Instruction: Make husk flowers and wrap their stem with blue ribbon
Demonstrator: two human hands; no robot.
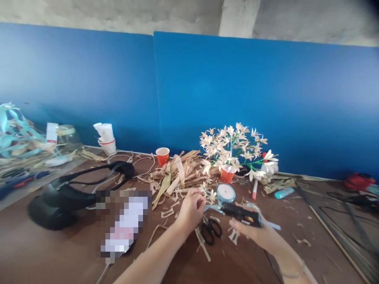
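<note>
My right hand [251,228] is wrapped round a black hot glue gun [241,214], a pale glue stick jutting from its back. The gun's nozzle points left, towards my left hand [193,205], whose fingers are pinched together. What they hold, if anything, is too small to make out. Just beyond those fingertips shows a small cream husk flower [209,194]; I cannot tell whether it is held or lying there. Black-handled scissors [211,230] lie between my hands. A roll of light-blue ribbon [226,193] sits behind the glue gun.
Cream flowers [233,148] stand in an orange paper cup [227,174]. Dry husks [177,173] lie heaped beside another orange cup [162,157]. On the left are a black headset [59,201] and a blurred-out phone [127,225]. Cables [352,209] run along the right; a blue partition [237,83] stands behind.
</note>
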